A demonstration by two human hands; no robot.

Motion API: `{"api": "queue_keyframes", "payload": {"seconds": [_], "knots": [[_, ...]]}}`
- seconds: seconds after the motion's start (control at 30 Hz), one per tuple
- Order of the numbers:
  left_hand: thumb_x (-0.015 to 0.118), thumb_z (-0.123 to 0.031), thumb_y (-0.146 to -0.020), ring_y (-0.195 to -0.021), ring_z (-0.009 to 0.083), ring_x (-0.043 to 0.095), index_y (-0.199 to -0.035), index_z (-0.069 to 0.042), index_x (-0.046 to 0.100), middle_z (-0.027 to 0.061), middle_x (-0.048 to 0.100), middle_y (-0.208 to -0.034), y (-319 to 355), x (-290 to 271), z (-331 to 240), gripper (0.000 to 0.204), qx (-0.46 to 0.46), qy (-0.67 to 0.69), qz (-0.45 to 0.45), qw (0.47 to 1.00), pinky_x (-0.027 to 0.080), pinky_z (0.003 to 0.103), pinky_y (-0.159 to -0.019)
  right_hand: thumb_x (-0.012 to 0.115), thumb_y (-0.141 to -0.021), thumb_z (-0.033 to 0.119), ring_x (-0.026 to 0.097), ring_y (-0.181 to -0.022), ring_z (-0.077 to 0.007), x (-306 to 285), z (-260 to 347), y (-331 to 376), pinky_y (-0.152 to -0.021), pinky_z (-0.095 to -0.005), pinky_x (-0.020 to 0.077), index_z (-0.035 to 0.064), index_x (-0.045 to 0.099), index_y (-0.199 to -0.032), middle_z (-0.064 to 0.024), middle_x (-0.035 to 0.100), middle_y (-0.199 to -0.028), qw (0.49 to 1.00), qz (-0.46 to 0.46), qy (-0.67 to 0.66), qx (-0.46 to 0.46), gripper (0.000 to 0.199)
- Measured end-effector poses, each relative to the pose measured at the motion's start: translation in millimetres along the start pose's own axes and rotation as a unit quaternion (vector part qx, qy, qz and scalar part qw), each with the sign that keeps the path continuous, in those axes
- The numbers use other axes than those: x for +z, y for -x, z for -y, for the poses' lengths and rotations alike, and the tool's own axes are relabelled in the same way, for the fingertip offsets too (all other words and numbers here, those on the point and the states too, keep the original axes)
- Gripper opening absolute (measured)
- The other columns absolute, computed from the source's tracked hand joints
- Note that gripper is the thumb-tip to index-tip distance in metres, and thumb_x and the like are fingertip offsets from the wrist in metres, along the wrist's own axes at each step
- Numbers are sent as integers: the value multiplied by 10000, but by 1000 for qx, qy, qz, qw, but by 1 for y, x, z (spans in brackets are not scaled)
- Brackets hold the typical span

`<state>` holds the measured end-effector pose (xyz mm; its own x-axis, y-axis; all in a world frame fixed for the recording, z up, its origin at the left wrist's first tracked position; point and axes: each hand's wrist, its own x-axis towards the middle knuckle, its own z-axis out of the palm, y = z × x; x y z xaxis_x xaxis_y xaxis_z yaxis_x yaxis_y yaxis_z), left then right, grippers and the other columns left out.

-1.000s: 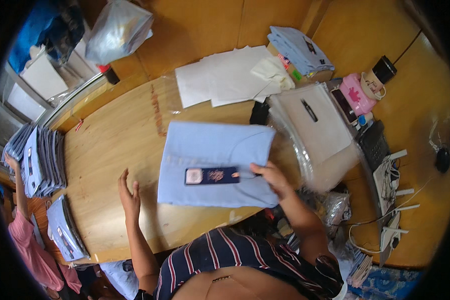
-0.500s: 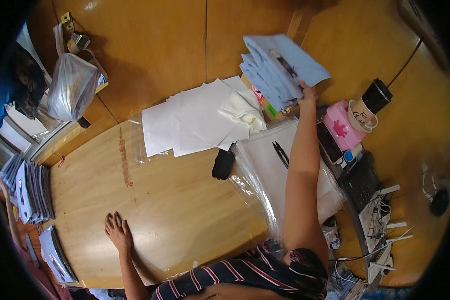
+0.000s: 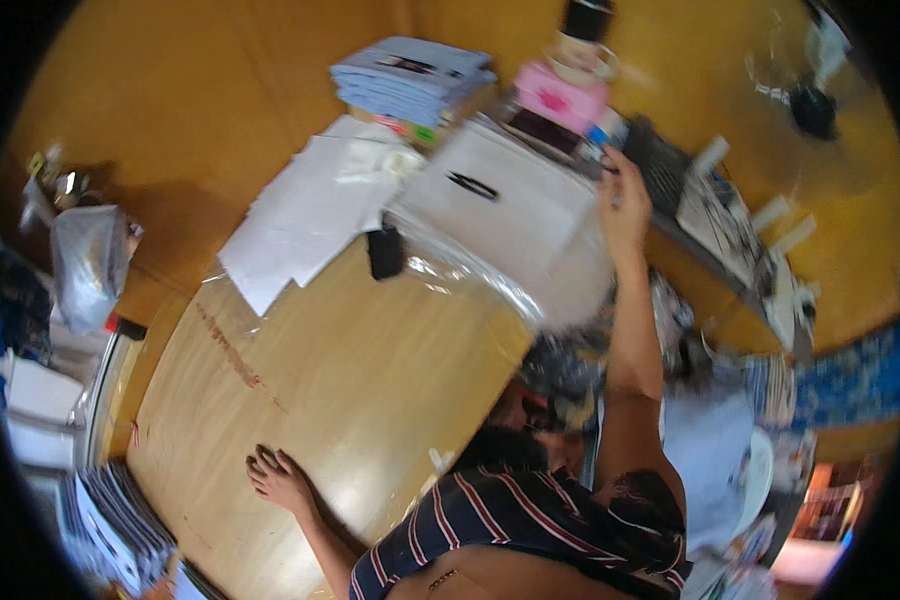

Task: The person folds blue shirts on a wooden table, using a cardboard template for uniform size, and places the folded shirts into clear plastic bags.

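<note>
- Warm yellow-brown wood fills the room, from the floor at the far side to the pale wooden bench (image 3: 370,370) that takes up the middle of the view.
- Flat on the near left of the bench lies the person's left hand (image 3: 278,480), palm down and fingers spread; its grip is wide and holds nothing.
- Stretched out to the far right is the right hand (image 3: 625,205), its forearm running up from the striped shirt (image 3: 530,525) at the near edge.
- That hand sits at the right edge of a stack of white bags in clear plastic (image 3: 505,215); the view is blurred there, so I cannot tell whether its grip is closed on anything.
- On top of the white stack lies a small dark pen-like thing (image 3: 473,184).
- Just left of the stack, touching the bench, sits a small black object (image 3: 384,252).
- Farther left, a loose spread of white sheets (image 3: 315,215) overlaps the bench's far edge.
- Beyond them, at the far side, rests a pile of folded light-blue shirts (image 3: 410,80).
- Right of that pile stands a pink box (image 3: 562,97), with a dark cylinder (image 3: 587,18) just behind it.
- At the far left a crumpled clear plastic bag (image 3: 88,262) sits well apart from both hands.
- Near the left hand, at the near left corner, dark flat packs (image 3: 120,515) lie stacked in a row.
- A reddish smear (image 3: 228,345) marks the bench between the white sheets and the left hand.
</note>
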<state>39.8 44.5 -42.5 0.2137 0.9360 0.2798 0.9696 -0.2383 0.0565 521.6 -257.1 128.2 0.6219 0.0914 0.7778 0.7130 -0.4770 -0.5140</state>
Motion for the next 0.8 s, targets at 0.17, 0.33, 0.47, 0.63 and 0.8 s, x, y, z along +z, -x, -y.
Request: {"api": "queue_keyframes", "payload": {"seconds": [0.17, 0.33, 0.47, 0.63, 0.8], "knots": [[393, -394, -860, -1247, 288, 234, -1289, -178, 338, 106, 270, -1352, 5, 5, 3, 483, 252, 84, -21, 964, 223, 480, -965, 510, -734, 26, 559, -739, -273, -247, -47, 199, -658, -362, 449, 83, 564, -957, -119, 556, -830, 872, -167, 420, 187, 236], [328, -410, -880, -1263, 259, 221, -1316, -220, 293, 55, 225, -1386, 7, 3, 8, 477, 430, 71, 51, 899, 198, 521, -966, 557, -730, 166, 511, -890, -314, -422, -2, 442, -734, -404, 431, 125, 537, -1014, -124, 524, -966, 586, -207, 630, 466, 287], [301, -420, -886, -1243, 253, 263, -1301, -227, 325, 67, 264, -1367, 1, 6, 3, 458, 458, 117, 54, 880, 231, 486, -959, 540, -745, 462, 475, -991, -360, -485, 41, 621, -789, -464, 409, 122, 428, -1143, -173, 431, -1148, 455, -147, 488, 730, 535], [283, -420, -892, -1228, 262, 285, -1291, -197, 345, 78, 296, -1347, -6, 15, 7, 461, 471, 138, 55, 869, 249, 442, -961, 449, -802, 494, 504, -652, -196, -504, 38, 692, -510, -370, 348, 132, 526, -825, -27, 508, -722, 505, -473, 2, 722, 371], [346, -342, -895, -1202, 284, 320, -1255, -146, 403, 111, 338, -1317, -7, 11, 7, 414, 489, 152, 39, 858, 276, 390, -966, 478, -801, 437, 433, -581, -173, -505, 19, 696, -530, -378, 337, 156, 505, -681, -14, 475, -646, 478, -482, 32, 733, 307]]}}
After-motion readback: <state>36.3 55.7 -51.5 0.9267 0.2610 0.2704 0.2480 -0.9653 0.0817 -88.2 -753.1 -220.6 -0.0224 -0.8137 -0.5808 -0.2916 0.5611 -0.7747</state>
